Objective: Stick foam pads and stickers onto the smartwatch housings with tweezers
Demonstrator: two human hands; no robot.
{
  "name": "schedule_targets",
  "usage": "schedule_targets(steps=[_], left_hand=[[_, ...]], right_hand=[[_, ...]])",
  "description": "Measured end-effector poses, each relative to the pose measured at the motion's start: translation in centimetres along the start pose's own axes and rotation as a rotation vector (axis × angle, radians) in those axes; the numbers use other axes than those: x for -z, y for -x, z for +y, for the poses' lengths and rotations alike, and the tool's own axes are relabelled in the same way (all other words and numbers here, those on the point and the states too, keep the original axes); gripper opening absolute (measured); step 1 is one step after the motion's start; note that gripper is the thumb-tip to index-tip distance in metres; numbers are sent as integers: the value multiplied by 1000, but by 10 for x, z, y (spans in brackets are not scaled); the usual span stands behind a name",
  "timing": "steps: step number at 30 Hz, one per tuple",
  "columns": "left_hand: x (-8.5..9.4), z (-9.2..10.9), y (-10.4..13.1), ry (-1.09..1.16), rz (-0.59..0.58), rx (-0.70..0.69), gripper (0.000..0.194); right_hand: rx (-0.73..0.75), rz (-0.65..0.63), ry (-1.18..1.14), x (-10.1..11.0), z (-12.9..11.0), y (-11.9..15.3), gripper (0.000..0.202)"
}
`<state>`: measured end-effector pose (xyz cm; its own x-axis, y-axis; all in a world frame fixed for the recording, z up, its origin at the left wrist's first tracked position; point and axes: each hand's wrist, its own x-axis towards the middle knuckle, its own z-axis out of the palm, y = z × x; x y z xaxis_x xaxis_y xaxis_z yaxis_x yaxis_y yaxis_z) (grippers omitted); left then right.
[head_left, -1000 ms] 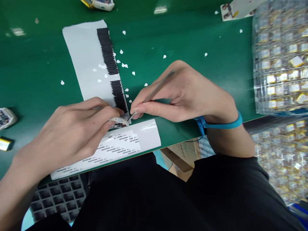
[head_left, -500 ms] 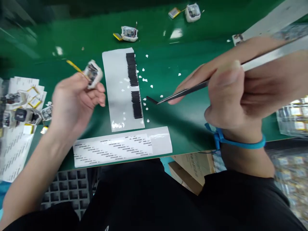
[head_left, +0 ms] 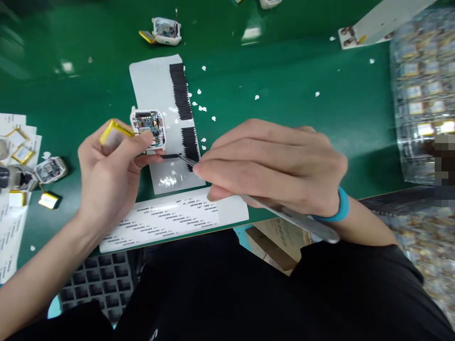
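My left hand (head_left: 112, 163) grips a white smartwatch case (head_left: 149, 127), its circuit board facing up. A yellow battery pouch (head_left: 115, 134) hangs off the case's left side, over the fingers. Metal tweezers (head_left: 295, 219) sit pinched in my right hand (head_left: 273, 166). Their tips hold a thin black strip (head_left: 170, 156) by its right end. The strip's left end is at my left fingertips, just below the case; whether it touches them I cannot tell. Under both lies a white backing sheet (head_left: 152, 78) with two rows of black strips (head_left: 181, 92).
A printed white sheet (head_left: 167, 220) lies along the table's front edge. Another open watch case (head_left: 166, 31) sits at the back; several more cases and batteries (head_left: 51, 169) crowd the left. Clear trays of parts (head_left: 414, 90) stand right, by a white bracket (head_left: 384, 23). Small white dots are scattered about.
My right hand has swung left with the tweezers, bringing the black strip to the case. My left hand has turned the case so its board faces up. The view has shifted slightly.
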<state>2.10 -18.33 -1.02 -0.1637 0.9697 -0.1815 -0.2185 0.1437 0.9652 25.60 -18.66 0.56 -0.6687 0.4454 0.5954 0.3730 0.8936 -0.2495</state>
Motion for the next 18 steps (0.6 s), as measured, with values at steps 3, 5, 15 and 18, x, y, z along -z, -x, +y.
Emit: schedule_targets(steps=[3,5,15,18], left_hand=[[-3,-1,4,7,-5,18,20],[-4,-2,7,1,-9,32,20],[-5,-3,10,-7,-7,59,22],[-6,-3,11,-10,-21,48,22]], right_hand=[[66,-9,76,-1,2,2,14],[117,-36,130,-4,4,2,16],[126,-70,194,-10,2,3,20],[91,-42,126,-12,0,3,22]])
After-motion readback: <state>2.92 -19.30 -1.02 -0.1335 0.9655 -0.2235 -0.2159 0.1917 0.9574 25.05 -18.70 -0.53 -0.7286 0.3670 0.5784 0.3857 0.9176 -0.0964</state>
